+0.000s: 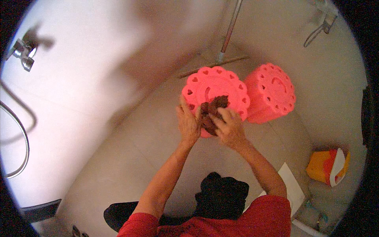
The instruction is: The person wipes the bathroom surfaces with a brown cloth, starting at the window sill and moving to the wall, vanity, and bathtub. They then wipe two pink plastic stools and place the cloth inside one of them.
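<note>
A pink plastic stool (226,81) with a scalloped top and heart-shaped cutouts stands before me. On its near side my left hand (189,124) lies along the rim, fingers over the edge and thumb beside a crumpled dark brown cloth (211,111). My right hand (231,127) holds this cloth against the stool's top, its fingers bent over it and slightly blurred. The cloth hides part of the top. To the right, and looking close against the first, is a second pink stool (269,91) of the same pattern.
A floor squeegee (220,60) stands in the far corner. A chrome tap (25,54) and shower hose (25,139) are on the left wall. A yellow-and-red container (322,167) is at the right, near a white panel (291,180). Another metal fixture (325,25) is upper right.
</note>
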Demonstrator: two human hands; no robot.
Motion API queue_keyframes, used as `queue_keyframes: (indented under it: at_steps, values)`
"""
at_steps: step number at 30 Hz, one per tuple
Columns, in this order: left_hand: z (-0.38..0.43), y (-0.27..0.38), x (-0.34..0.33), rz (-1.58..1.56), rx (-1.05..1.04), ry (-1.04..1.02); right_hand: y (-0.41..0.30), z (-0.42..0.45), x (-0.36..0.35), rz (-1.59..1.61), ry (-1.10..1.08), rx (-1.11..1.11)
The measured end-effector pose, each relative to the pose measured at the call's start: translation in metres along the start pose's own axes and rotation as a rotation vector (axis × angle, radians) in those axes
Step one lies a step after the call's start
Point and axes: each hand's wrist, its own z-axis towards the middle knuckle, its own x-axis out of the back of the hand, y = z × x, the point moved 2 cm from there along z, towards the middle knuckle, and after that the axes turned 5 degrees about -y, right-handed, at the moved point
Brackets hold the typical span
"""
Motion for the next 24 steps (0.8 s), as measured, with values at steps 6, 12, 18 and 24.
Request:
queue_keyframes:
  at_steps: [6,12,18,24]
  values:
    - [-0.012,0.002,0.008,-0.008,-0.004,-0.067,0.050,0.062,-0.006,-0.281,0.241,-0.418]
    - [-0.012,-0.010,-0.003,-0.091,-0.028,-0.002,0.028,0.137,-0.044,-0.210,0.082,-0.309]
    - [-0.004,-0.036,0.006,-0.129,-0.098,0.008,-0.013,0.103,-0.050,0.120,-0.024,0.032]
    - [0.005,-0.037,0.010,-0.129,-0.003,-0.011,0.016,0.059,-0.021,0.284,-0.204,-0.098]
